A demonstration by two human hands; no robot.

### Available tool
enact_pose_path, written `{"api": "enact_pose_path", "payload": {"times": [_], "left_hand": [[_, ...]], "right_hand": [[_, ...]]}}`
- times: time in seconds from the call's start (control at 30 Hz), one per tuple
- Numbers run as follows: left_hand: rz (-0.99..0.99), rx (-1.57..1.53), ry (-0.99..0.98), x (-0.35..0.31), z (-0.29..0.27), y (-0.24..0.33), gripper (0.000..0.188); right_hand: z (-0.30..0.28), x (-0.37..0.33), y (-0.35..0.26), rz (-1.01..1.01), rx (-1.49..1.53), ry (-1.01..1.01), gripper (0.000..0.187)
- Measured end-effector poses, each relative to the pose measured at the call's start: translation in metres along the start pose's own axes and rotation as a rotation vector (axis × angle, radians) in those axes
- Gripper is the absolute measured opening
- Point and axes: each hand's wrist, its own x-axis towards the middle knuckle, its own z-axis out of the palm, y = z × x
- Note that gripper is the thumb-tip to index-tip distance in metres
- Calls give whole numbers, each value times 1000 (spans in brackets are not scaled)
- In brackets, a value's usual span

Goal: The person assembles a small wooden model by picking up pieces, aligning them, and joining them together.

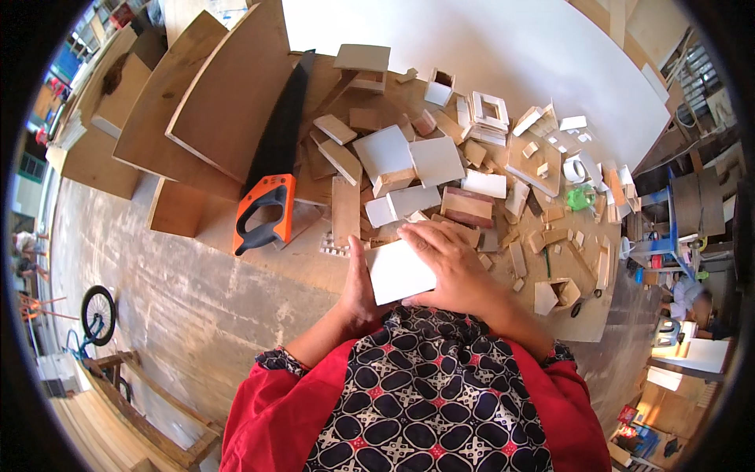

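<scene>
Close to my body, a white rectangular block or panel (399, 271) is held between both hands. My left hand (359, 289) lies along its left edge, thumb pointing up and the other fingers hidden beneath. Across its right side, my right hand (450, 266) grips it with fingers over the top edge and the thumb at the lower edge. Just beyond are wood offcuts, among them a reddish-brown wooden piece (467, 206) and a white board (437, 161). A handsaw (274, 157) with an orange and black handle rests to the left, blade pointing away.
Large curved-looking plywood panels (232, 94) stand at the left. Small wood blocks, a tape roll (575, 171) and a green plastic item (580, 197) lie on the worktable at right. A white sheet (487, 39) rises behind. A bicycle wheel (98, 315) shows far left; another person (692, 303) is far right.
</scene>
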Motion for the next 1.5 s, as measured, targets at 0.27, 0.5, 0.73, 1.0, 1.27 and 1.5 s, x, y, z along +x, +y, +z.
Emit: {"api": "enact_pose_path", "payload": {"times": [0.27, 0.5, 0.73, 1.0, 1.27, 1.5], "left_hand": [[1, -81, -91, 1, -2, -3, 107], [17, 41, -152, -5, 5, -3, 97], [-15, 67, -130, -3, 8, -5, 95], [-77, -17, -81, 4, 0, -12, 85], [-72, 45, 39, 6, -5, -19, 82], [16, 150, -71, 13, -22, -21, 86]], "right_hand": [[10, -8, 5, 161, 75, 34, 100], [4, -12, 16, 55, 133, 37, 90], [6, -19, 19, 9, 47, 50, 86], [17, -29, 23, 61, 45, 51, 87], [26, -36, 26, 71, -24, 147, 84], [23, -39, 45, 288, 75, 337, 83]]}}
